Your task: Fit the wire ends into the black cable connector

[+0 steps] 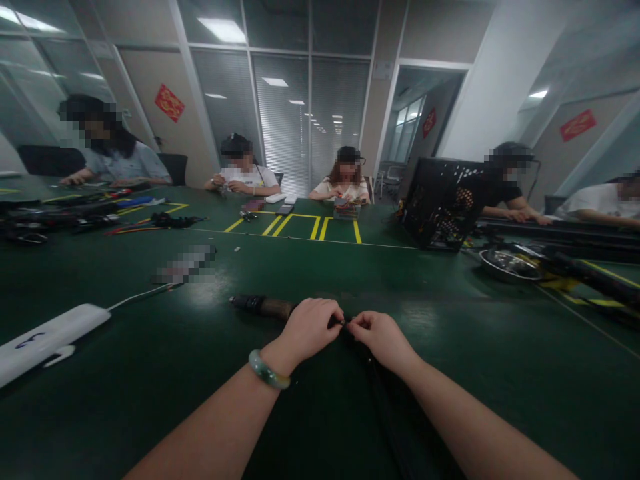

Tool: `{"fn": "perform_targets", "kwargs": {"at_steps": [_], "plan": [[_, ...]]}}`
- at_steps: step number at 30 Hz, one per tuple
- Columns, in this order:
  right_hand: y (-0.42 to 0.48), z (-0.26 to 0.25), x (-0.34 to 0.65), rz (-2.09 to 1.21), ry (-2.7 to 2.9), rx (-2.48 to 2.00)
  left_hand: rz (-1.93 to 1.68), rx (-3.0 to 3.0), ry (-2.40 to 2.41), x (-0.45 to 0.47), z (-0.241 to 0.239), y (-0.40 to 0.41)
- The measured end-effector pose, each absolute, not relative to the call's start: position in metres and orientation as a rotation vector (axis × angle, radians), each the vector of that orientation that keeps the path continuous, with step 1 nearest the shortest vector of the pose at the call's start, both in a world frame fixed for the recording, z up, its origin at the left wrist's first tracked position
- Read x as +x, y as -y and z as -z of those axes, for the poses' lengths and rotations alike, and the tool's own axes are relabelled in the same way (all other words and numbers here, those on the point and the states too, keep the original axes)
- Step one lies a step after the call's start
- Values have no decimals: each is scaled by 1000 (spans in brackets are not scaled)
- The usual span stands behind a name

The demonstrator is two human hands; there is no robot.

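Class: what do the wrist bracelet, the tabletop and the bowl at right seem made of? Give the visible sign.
Bracelet: probably jade or glass; pale green, glossy, translucent.
Tabletop: dark green mat, perhaps rubber; dull sheen.
Bowl: likely steel; silvery with bright glints.

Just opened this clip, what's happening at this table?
The camera wearer's left hand and right hand meet fingertip to fingertip, pinching a dark cable bundle that lies on the green table. A white power bank lies off to the left. Several other people sit working along the far side.
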State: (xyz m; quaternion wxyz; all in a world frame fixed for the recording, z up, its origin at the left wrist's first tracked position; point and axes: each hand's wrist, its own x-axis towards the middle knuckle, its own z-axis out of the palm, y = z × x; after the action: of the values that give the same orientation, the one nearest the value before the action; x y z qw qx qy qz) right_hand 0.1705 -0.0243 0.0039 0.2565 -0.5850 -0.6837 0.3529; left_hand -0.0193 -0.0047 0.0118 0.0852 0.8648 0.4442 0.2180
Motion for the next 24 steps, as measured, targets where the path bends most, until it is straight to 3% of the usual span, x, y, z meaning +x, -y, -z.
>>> {"fn": "perform_targets", "kwargs": {"at_steps": [9,24], "plan": [[24,4,167,-773,1905,-1551,-695,2636,-1306,-21,-11,5],[24,4,174,-794,1925,-1489,-665,2626,-1307,-16,-9,6]]}}
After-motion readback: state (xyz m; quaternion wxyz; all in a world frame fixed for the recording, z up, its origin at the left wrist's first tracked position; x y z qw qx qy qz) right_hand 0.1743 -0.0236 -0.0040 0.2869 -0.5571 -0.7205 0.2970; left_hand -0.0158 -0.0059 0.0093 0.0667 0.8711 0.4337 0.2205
